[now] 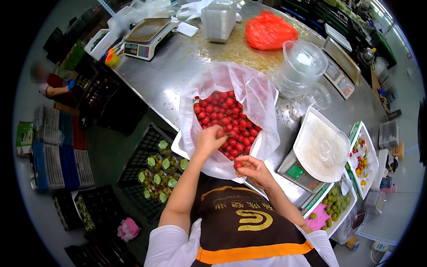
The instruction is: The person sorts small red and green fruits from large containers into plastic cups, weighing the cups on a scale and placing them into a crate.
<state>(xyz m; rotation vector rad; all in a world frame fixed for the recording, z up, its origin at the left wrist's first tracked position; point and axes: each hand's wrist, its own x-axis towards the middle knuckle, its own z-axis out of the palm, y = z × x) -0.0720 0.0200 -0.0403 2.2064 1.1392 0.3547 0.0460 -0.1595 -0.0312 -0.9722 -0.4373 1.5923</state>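
Note:
A heap of red cherry tomatoes (230, 116) lies in a translucent white plastic bag (267, 133), its mouth spread wide. The bag rests in a white tray (176, 146) at the table's near edge. My left hand (210, 138) reaches over the heap, a tomato between its fingertips. Near the bag's front rim, my right hand (252, 168) pinches a single cherry tomato (238, 165) between thumb and fingers. To the right, a digital scale (295, 172) carries a white tray (317, 143) with a clear plastic lid or bowl (334, 148) on it.
Clear round tubs (302, 63), a red plastic bag (271, 30), stacked clear boxes (219, 23) and another scale (146, 36) stand across the metal table. Trays of green fruit (332, 207) and mixed tomatoes (362, 160) are at right. A crate of packed tubs (160, 167) sits left; a person (55, 85) works beyond.

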